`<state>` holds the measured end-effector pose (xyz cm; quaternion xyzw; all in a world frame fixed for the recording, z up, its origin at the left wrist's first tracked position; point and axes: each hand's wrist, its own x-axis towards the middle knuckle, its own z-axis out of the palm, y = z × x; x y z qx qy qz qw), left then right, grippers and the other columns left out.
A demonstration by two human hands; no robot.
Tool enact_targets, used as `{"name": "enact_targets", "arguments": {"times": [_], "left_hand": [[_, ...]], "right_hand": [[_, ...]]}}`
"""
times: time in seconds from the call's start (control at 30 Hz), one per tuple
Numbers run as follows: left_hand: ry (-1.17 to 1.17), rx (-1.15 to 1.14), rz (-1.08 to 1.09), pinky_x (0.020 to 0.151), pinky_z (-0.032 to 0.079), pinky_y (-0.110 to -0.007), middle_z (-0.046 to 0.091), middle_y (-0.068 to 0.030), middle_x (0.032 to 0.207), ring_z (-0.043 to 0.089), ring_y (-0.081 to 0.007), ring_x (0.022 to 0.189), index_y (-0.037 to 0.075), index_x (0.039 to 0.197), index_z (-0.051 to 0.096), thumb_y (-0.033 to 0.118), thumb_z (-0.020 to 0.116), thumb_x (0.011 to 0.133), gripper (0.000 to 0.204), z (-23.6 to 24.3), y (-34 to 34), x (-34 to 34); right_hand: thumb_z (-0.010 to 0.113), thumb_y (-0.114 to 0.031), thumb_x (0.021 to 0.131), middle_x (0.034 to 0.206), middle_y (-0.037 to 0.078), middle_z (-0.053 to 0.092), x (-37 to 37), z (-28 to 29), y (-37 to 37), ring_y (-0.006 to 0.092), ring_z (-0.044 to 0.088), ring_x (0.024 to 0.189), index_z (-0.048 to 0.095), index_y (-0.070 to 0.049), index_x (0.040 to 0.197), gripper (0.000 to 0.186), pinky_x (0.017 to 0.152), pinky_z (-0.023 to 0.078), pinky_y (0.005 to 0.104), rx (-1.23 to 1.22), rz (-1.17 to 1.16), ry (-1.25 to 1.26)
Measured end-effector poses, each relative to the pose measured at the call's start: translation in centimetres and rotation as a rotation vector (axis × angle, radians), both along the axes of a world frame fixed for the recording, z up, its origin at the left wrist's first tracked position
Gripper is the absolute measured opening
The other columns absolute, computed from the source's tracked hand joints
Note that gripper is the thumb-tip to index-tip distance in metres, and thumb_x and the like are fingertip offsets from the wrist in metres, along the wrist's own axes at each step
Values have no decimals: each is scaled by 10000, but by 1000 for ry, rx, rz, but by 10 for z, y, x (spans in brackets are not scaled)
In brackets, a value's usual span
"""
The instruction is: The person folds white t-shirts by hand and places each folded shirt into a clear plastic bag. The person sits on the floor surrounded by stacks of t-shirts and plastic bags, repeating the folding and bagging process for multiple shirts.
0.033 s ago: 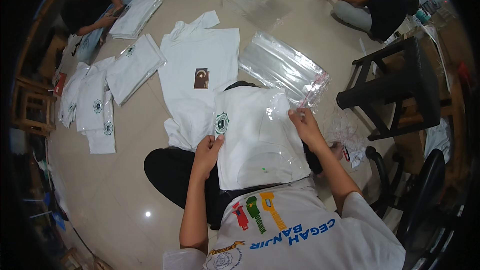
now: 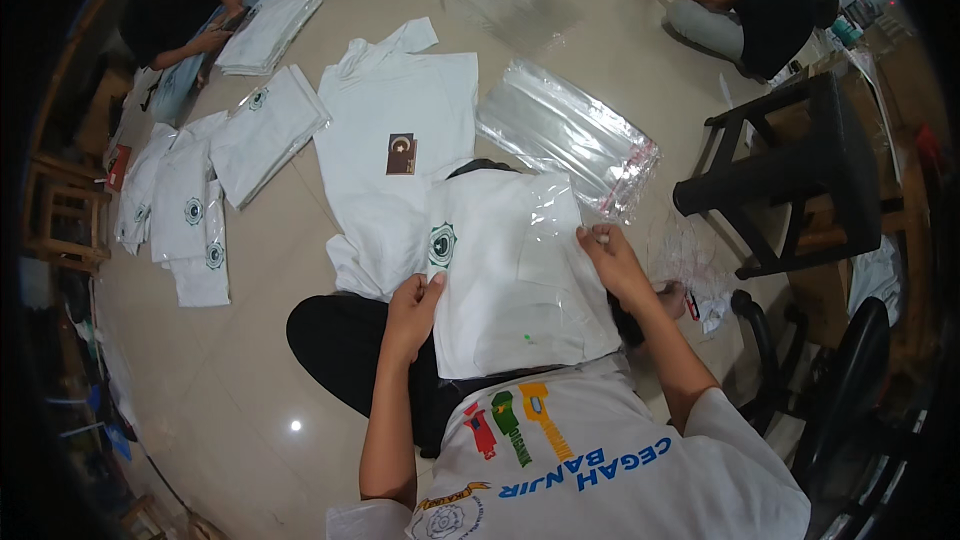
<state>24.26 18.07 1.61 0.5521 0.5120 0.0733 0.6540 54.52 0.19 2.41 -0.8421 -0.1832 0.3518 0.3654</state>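
A folded white shirt in a transparent plastic bag (image 2: pixel 505 285) lies across my lap, a round green emblem near its left edge. My left hand (image 2: pixel 408 318) grips that left edge just below the emblem, thumb on top. On the opposite side, my right hand (image 2: pixel 612 258) pinches the bag's right edge. Light glints off the plastic near its upper right corner. Just beyond the bag, a white shirt (image 2: pixel 400 100) is spread on the floor with a small brown card bearing a crescent and star (image 2: pixel 401 154) on it.
A stack of transparent plastic bags (image 2: pixel 565 135) lies ahead to the right. Bagged white shirts (image 2: pixel 265 135) are grouped at left. A black stool (image 2: pixel 800 175) stands at right, beside a black chair (image 2: pixel 850 390). Two people (image 2: pixel 770 15) sit on the floor farther off, one on each side.
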Motion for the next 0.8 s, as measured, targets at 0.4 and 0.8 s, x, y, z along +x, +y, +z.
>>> {"name": "enact_targets", "arguments": {"times": [0.4, 0.8], "left_hand": [[-133, -10, 315, 634, 416, -220, 590, 41, 797, 489, -33, 705, 8, 1022, 631, 303, 727, 1049, 312, 1, -52, -4], [108, -49, 21, 818, 539, -328, 753, -71, 1068, 672, -131, 944, -18, 1237, 691, 501, 582, 1088, 551, -3, 0, -1]], "right_hand": [[659, -181, 1082, 1020, 55, 750, -34, -9, -46, 43, 647, 850, 591, 55, 1282, 317, 761, 528, 216, 292, -224, 198], [610, -301, 1106, 955, 34, 691, -14, -24, -29, 77, 603, 871, 639, 56, 1244, 384, 795, 497, 240, 268, -110, 12]]}}
